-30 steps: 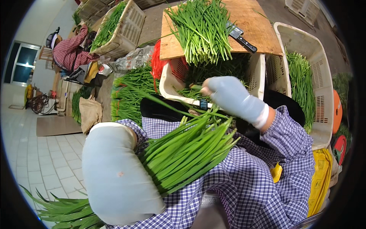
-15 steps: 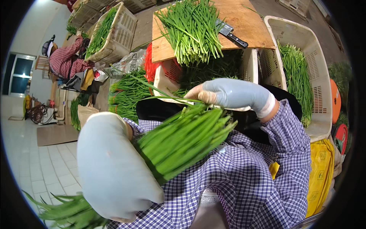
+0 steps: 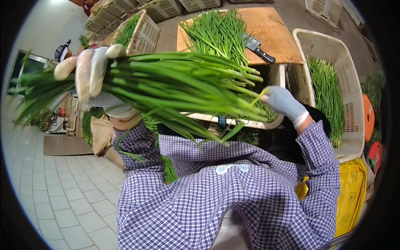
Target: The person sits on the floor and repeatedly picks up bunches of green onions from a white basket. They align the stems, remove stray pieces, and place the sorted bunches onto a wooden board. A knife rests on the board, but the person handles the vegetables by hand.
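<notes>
Partly hidden, left hand (image 3: pixel 89 71) clasps chive bundle (image 3: pixel 175 83).

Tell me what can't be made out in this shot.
All in the head view:
- Right hand fingertips: behind the chive bundle, so what they pinch is unclear.
- Left hand palm: covered by the bundle.
- Cleaver blade: partly under chives on the board.
- Right crate: far side lost at the lens rim.
</notes>
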The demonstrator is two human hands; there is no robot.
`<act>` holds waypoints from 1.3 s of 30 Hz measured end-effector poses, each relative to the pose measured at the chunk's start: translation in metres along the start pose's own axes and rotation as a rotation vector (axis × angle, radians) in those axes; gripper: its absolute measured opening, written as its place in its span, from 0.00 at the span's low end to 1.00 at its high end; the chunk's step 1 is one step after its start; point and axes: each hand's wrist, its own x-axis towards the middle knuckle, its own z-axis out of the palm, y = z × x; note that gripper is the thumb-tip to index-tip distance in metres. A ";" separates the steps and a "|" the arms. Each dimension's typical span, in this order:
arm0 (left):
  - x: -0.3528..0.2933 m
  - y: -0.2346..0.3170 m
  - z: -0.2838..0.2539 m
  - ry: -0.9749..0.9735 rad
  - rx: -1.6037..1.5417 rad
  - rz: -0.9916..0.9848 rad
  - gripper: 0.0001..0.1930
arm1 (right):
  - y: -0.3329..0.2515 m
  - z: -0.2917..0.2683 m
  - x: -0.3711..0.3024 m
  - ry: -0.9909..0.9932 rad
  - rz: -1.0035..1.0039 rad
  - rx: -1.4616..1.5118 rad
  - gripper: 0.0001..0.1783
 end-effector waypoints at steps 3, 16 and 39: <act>-0.004 -0.003 0.000 0.268 0.194 0.008 0.16 | 0.010 -0.006 -0.015 0.011 -0.123 0.844 0.42; -0.014 -0.036 0.015 0.614 0.481 -0.040 0.24 | -0.047 0.023 0.017 0.423 0.053 1.180 0.11; -0.034 -0.039 0.038 0.895 0.634 -0.046 0.19 | -0.012 0.076 0.050 0.417 0.335 1.054 0.16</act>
